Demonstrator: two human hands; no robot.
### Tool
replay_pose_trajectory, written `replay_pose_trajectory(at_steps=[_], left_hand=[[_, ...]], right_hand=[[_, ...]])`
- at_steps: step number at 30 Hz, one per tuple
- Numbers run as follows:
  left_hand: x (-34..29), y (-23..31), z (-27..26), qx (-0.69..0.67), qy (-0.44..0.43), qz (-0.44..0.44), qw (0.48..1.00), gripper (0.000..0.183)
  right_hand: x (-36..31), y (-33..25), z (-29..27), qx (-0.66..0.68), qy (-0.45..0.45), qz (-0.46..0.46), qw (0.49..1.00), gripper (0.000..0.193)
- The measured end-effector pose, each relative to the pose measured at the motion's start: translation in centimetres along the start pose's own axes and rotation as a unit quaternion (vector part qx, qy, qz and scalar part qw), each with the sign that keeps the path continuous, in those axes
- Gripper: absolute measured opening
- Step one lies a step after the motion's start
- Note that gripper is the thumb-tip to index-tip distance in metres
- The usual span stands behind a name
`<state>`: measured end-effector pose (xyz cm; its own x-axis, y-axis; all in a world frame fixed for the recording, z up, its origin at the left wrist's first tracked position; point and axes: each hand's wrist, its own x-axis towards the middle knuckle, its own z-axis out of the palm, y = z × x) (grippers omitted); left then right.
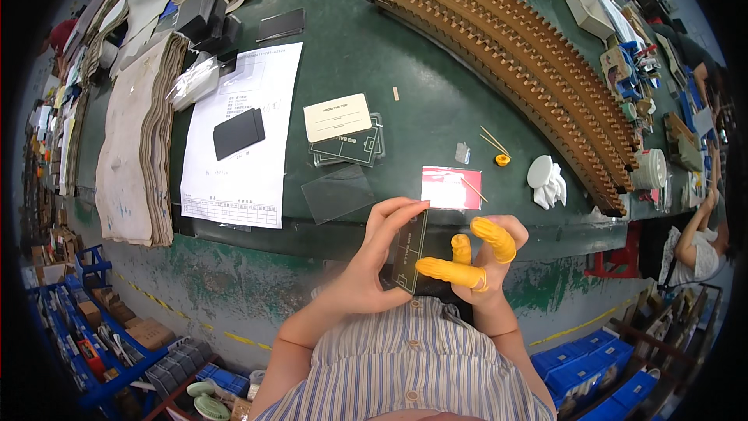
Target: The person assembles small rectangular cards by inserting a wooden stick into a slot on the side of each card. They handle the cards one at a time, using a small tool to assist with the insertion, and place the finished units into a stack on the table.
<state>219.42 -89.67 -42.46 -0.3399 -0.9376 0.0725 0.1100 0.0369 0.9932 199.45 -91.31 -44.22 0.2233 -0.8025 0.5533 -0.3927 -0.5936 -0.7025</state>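
A dark card (410, 253) with pale line markings stands tilted in my left hand (368, 261), which grips it by its top and bottom edges between fingers and thumb. My right hand (487, 261) wears yellow finger cots (493, 238) on three digits. Its fingers are spread, and one yellow tip is at the card's right edge; whether it presses on the card I cannot tell. Beyond, on the green table, a cream card (336, 118) lies on a small stack of dark lined cards (357, 146). A clear plastic sheet (338, 193) lies nearer me.
Long slotted wooden racks (514, 39) curve across the right. A red-and-white card (452, 188), a small yellow cup (502, 160) and a white cloth bundle (547, 182) lie nearby. At left are a printed sheet (269, 132) with black cards (239, 134) and a paper stack (136, 140).
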Motion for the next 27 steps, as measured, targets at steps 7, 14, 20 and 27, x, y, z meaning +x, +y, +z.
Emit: replay_pose_trajectory(at_steps=[7, 14, 20, 27], left_hand=[[-0.1, 0.0, 0.0, 0.016, 0.0, 0.003, 1.0, 0.093], [0.0, 0.1, 0.0, 0.019, -0.001, 0.0, 1.0, 0.094], [-0.1, -0.1, 0.3, 0.012, 0.013, -0.005, 1.0, 0.09], [0.1, 0.1, 0.3, 0.015, 0.031, 0.002, 0.999, 0.088]], right_hand=[[1.3, -0.2, -0.2, -0.088, -0.021, -0.054, 0.994, 0.035], [0.6, 0.0, 0.1, -0.016, 0.001, -0.004, 1.0, 0.037], [0.4, -0.1, -0.1, -0.018, 0.003, -0.002, 1.0, 0.042], [0.8, -0.1, -0.4, -0.068, 0.0, -0.05, 0.996, 0.04]])
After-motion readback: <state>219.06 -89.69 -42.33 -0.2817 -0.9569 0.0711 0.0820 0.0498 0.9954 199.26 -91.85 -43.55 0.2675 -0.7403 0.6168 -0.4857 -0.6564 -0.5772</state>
